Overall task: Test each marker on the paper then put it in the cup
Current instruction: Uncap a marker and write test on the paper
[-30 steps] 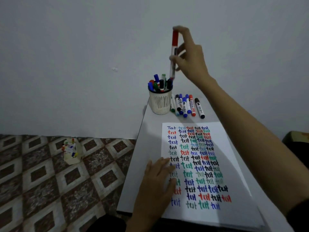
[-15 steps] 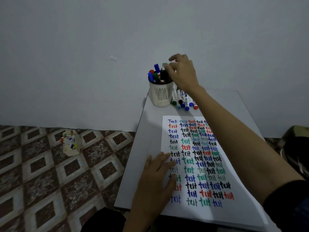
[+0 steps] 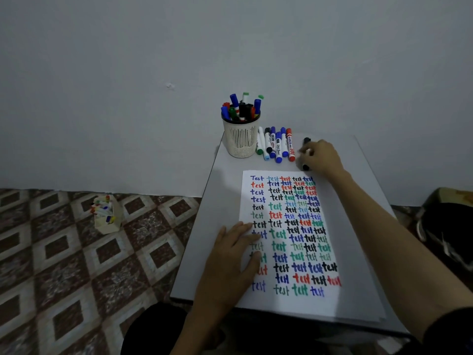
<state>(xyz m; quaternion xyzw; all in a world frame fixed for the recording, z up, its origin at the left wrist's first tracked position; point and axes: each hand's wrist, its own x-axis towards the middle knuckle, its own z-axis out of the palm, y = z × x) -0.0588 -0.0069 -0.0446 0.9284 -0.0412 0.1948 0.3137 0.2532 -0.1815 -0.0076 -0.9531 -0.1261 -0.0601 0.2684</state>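
Note:
A white mesh cup (image 3: 240,139) at the table's far edge holds several capped markers. Right of it lies a row of loose markers (image 3: 277,146) in green, black, blue and red. My right hand (image 3: 320,157) is curled over a black marker (image 3: 306,141) at the right end of that row, its black ends showing above and below my fingers. A white paper (image 3: 294,301) covered with coloured "test" words lies in front of me. My left hand (image 3: 230,262) rests flat on the paper's left edge, fingers straight.
The small grey table (image 3: 220,201) stands against a plain wall. A tiled floor lies to the left, with a small box of markers (image 3: 105,213) on it. A dark bag (image 3: 448,226) sits at the right.
My right hand dropped the red marker into the cup, then moved right and down onto the black marker at the end of the row. My left hand stayed on the paper.

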